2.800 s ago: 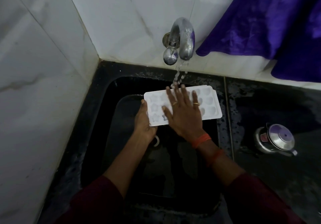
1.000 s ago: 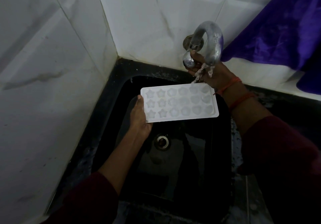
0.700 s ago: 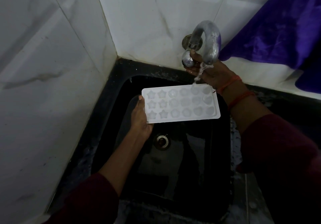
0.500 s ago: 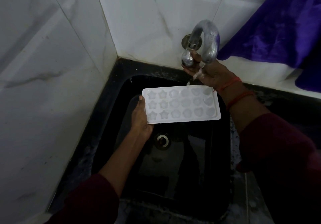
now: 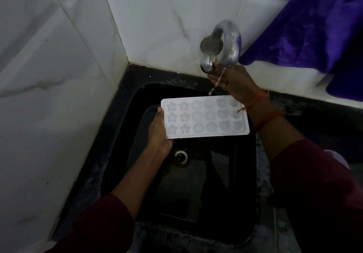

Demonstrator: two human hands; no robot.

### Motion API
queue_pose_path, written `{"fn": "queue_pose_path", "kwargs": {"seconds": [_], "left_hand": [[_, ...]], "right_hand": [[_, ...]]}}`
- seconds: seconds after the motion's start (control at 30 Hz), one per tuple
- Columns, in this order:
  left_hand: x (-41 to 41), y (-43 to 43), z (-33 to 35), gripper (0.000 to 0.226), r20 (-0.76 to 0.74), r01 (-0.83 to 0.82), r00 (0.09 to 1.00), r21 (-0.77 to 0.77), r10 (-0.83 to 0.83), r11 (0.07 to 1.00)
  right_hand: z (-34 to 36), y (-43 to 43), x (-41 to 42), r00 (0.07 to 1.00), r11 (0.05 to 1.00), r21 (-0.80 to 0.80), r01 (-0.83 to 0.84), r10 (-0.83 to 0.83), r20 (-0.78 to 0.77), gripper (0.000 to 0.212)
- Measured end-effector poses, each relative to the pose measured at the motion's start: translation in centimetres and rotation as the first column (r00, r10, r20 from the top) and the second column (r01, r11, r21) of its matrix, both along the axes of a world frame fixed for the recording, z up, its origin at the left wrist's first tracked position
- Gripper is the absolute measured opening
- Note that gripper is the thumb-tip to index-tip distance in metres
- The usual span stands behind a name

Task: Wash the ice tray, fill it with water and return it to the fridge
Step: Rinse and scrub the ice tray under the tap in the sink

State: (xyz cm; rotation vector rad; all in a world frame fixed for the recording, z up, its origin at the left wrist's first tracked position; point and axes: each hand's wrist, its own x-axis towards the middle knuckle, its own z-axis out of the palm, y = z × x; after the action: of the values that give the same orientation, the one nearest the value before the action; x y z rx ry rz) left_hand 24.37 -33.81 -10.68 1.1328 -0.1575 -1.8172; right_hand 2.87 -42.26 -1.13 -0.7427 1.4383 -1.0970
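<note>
A white ice tray (image 5: 204,118) with star, flower and heart moulds is held level over the black sink (image 5: 196,193). My left hand (image 5: 159,133) grips its left short edge. My right hand (image 5: 233,81) reaches up to the metal tap (image 5: 225,44), with its fingers on the round knob (image 5: 206,66). A thin trickle of water (image 5: 216,83) falls from the spout to the tray's far edge. The moulds look wet; whether they hold water I cannot tell.
White marbled tiles rise on the left and behind. A purple cloth (image 5: 314,22) hangs at the upper right. The drain (image 5: 179,156) lies below the tray. A wet black counter (image 5: 324,119) runs right of the sink.
My right hand left the tray and went up to the tap knob. The strong stream has thinned to a trickle. The tray stays level in my left hand.
</note>
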Motion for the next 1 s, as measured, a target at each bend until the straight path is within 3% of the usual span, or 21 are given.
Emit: {"fn": "queue_pose_path", "kwargs": {"seconds": [0.13, 0.27, 0.47, 0.57, 0.67, 0.7, 0.77, 0.83, 0.87, 1.0], "left_hand": [[-0.1, 0.6, 0.4, 0.052, -0.009, 0.009, 1.000, 0.017, -0.009, 1.000], [-0.2, 1.2, 0.4, 0.050, -0.012, 0.009, 1.000, 0.050, -0.009, 0.999], [-0.1, 2.4, 0.1, 0.047, 0.063, 0.020, 0.998, 0.072, -0.025, 0.997], [0.3, 3.5, -0.2, 0.045, 0.109, 0.032, 0.993, 0.104, -0.043, 0.994], [0.6, 5.0, -0.6, 0.047, 0.129, 0.042, 0.990, 0.124, -0.058, 0.991], [0.7, 5.5, -0.8, 0.048, 0.139, 0.046, 0.988, 0.131, -0.064, 0.990], [0.9, 6.4, -1.1, 0.048, 0.151, 0.046, 0.986, 0.142, -0.068, 0.989], [1.2, 7.2, -1.2, 0.047, 0.149, 0.047, 0.986, 0.146, -0.069, 0.988], [1.3, 7.5, -1.3, 0.047, 0.144, 0.050, 0.987, 0.147, -0.072, 0.988], [1.9, 8.4, -1.5, 0.047, 0.153, 0.057, 0.985, 0.147, -0.079, 0.988]], "right_hand": [[-0.3, 3.0, -1.1, 0.969, 0.984, -0.129, 0.119, -0.143, -0.199, 0.028], [-1.1, 7.5, -1.8, 0.947, 0.931, -0.266, 0.251, -0.293, -0.134, 0.027], [-2.8, 13.4, -1.1, 0.926, 0.895, -0.271, 0.354, -0.377, -0.036, 0.034], [-3.7, 16.5, 0.3, 0.938, 0.919, -0.284, 0.275, -0.321, -0.129, 0.034], [-5.1, 19.2, 1.8, 0.908, 0.931, -0.350, 0.101, -0.230, -0.349, 0.039], [-5.3, 19.9, 2.0, 0.857, 0.924, -0.382, 0.023, -0.216, -0.469, 0.039], [-6.0, 21.0, 2.1, 0.626, 0.912, -0.382, -0.152, -0.210, -0.751, 0.035], [-6.6, 21.7, 2.0, 0.375, 0.936, -0.281, -0.211, -0.187, -0.908, 0.034], [-6.9, 21.9, 1.9, 0.296, 0.954, -0.227, -0.195, -0.164, -0.941, 0.035], [-7.6, 22.4, 1.4, 0.195, 0.981, -0.124, -0.151, -0.093, -0.976, 0.039]]}}
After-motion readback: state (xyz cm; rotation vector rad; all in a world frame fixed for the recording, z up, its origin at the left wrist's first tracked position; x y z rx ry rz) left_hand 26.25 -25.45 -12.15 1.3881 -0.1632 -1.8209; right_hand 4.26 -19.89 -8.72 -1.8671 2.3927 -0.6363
